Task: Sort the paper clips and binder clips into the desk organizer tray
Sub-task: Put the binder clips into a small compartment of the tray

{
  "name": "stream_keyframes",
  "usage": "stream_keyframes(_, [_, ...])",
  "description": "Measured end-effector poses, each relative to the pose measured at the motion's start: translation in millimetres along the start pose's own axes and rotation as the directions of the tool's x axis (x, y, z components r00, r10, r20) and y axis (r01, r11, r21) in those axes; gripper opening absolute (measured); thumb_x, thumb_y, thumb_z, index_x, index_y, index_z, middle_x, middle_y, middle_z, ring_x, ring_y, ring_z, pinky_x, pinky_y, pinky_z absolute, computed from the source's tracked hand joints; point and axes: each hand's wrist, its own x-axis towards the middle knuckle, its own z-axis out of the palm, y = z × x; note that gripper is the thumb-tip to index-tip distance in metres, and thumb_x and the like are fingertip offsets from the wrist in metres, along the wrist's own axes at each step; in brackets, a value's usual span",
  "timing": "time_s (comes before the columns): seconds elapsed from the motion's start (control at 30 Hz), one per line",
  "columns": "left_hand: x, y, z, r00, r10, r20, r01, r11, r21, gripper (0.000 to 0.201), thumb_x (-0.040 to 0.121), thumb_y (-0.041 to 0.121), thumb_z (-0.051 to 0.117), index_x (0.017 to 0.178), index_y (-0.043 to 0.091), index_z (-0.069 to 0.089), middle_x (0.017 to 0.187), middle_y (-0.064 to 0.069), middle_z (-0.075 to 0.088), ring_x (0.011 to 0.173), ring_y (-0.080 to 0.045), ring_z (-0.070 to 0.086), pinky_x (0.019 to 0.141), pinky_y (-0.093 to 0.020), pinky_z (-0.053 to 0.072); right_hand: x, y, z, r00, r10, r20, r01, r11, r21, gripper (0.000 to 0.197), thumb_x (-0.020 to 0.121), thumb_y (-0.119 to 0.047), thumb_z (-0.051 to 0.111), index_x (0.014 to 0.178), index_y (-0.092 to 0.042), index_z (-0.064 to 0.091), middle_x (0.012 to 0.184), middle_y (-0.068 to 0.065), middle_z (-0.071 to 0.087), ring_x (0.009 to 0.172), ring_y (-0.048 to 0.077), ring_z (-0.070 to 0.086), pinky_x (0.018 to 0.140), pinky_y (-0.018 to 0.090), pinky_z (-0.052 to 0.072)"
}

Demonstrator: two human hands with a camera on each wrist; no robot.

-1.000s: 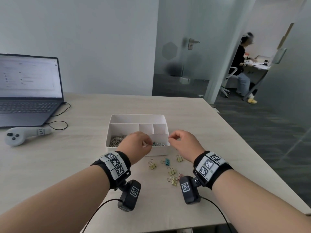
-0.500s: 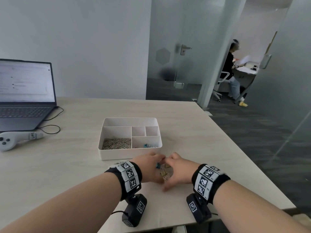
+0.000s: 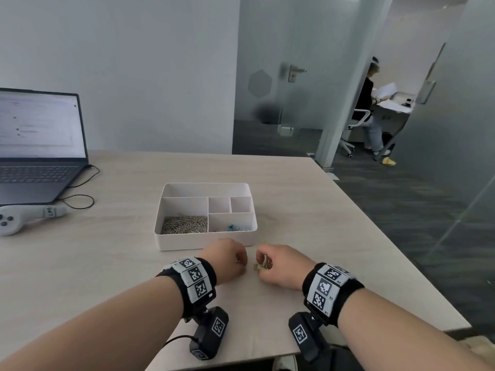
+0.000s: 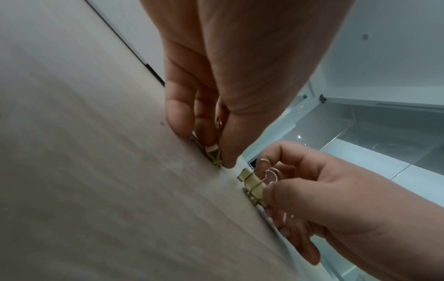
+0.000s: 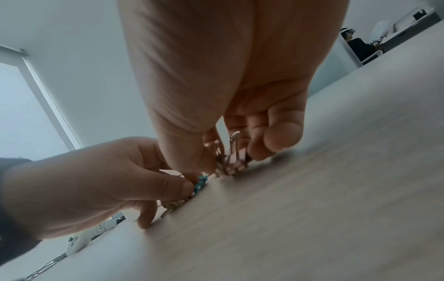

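Note:
The white organizer tray [image 3: 206, 241] sits mid-table, with a heap of paper clips [image 3: 184, 225] in its front left compartment and blue binder clips [image 3: 233, 227] in the front right one. Both hands are on the table just in front of it. My left hand [image 3: 239, 261] pinches a gold binder clip [image 4: 212, 154] against the tabletop, and the right wrist view shows a teal clip [image 5: 200, 183] at its thumb. My right hand [image 3: 261, 259] grips a bunch of gold binder clips [image 4: 252, 184] by their wire handles [image 5: 228, 157].
An open laptop [image 3: 40, 145] stands at the far left, with a white controller [image 3: 24, 216] and a black cable [image 3: 80, 202] beside it. The table's right edge [image 3: 388, 250] runs close to my right arm. A person [image 3: 372, 108] sits beyond the glass partition.
Both hands have come back from over the tray's front right compartment to the loose clips on the table. They have closed on clips and drawn slightly apart.

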Motion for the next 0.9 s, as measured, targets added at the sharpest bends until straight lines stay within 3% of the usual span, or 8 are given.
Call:
stream_keyframes(0.17, [-3,-15,-6,0.996,-0.084,-0.023,0.081,0.990,-0.112,0.010,0.082,0.024,0.068,0.089,0.030,0.074,0.085,0.012,0.061,0.076,-0.009,0.059,0.071,-0.020,0.047,8,-3,0,1.000,0.026,0.000,-0.026,0.997,0.072,0.016,0.075,-0.020,0.062,0.085,-0.028,0.053,0.084,-0.001,0.062,0.072,0.019,0.057,0.068,0.033,0.054])
stream_keyframes(0.27, [-7,-24,-13,0.992,-0.126,0.002,0.123,0.965,-0.234,0.009,0.080,0.021,0.070,0.079,0.029,0.072,0.070,0.009,0.069,0.057,-0.013,0.065,0.062,-0.026,0.058,11,-5,2,0.998,0.054,0.023,-0.057,0.976,0.209,0.017,0.075,-0.013,0.061,0.087,-0.025,0.056,0.081,0.002,0.067,0.062,0.022,0.067,0.055,0.033,0.057])
stream_keyframes(0.4, [-13,-33,-26,0.989,-0.143,-0.043,0.115,0.915,-0.387,0.009,0.079,0.016,0.072,0.078,0.024,0.075,0.069,0.004,0.075,0.064,-0.020,0.072,0.061,-0.037,0.063,17,-10,0,0.998,0.052,0.033,-0.061,0.912,0.405,0.019,0.079,-0.003,0.058,0.092,-0.018,0.057,0.076,0.010,0.074,0.055,0.024,0.066,0.059,0.041,0.058])
stream_keyframes(0.57, [-6,-36,-53,0.966,-0.169,-0.198,0.055,0.875,-0.480,0.005,0.083,0.018,0.075,0.081,0.023,0.074,0.073,0.003,0.074,0.056,-0.013,0.066,0.054,-0.028,0.059,28,-22,-18,0.990,0.054,-0.133,0.035,0.805,0.592,0.010,0.086,0.000,0.061,0.091,-0.008,0.061,0.078,0.010,0.061,0.060,0.022,0.062,0.055,0.034,0.056])
stream_keyframes(0.63, [1,-37,-60,0.950,-0.200,-0.239,0.067,0.880,-0.470,0.004,0.085,0.021,0.074,0.083,0.024,0.073,0.076,0.005,0.072,0.051,-0.009,0.064,0.049,-0.018,0.051,36,-26,-26,0.974,0.079,-0.213,0.075,0.775,0.628,0.007,0.088,-0.004,0.063,0.095,-0.005,0.062,0.078,0.007,0.060,0.061,0.020,0.061,0.052,0.033,0.054])
stream_keyframes(0.7, [10,-37,-64,0.942,-0.216,-0.258,0.084,0.893,-0.442,0.005,0.086,0.022,0.071,0.083,0.026,0.071,0.077,0.005,0.071,0.050,-0.009,0.064,0.049,-0.018,0.047,47,-29,-32,0.956,0.113,-0.271,0.076,0.797,0.599,0.009,0.087,-0.010,0.065,0.096,-0.012,0.062,0.079,0.002,0.060,0.061,0.016,0.061,0.049,0.029,0.049])
stream_keyframes(0.77, [19,-36,-65,0.941,-0.220,-0.256,0.098,0.904,-0.417,0.006,0.087,0.022,0.070,0.083,0.027,0.070,0.077,0.004,0.070,0.053,-0.013,0.066,0.054,-0.026,0.055,59,-31,-32,0.946,0.126,-0.298,0.054,0.847,0.529,0.008,0.086,-0.017,0.066,0.093,-0.020,0.063,0.079,-0.003,0.061,0.059,0.015,0.060,0.047,0.025,0.045])
stream_keyframes(0.9, [26,-33,-59,0.955,-0.186,-0.232,0.085,0.918,-0.386,0.004,0.087,0.022,0.070,0.086,0.026,0.071,0.081,0.003,0.073,0.060,-0.019,0.067,0.062,-0.035,0.062,66,-29,-28,0.958,0.120,-0.261,0.001,0.907,0.420,0.021,0.083,-0.024,0.069,0.102,-0.030,0.064,0.084,-0.008,0.064,0.070,0.016,0.061,0.065,0.032,0.054])
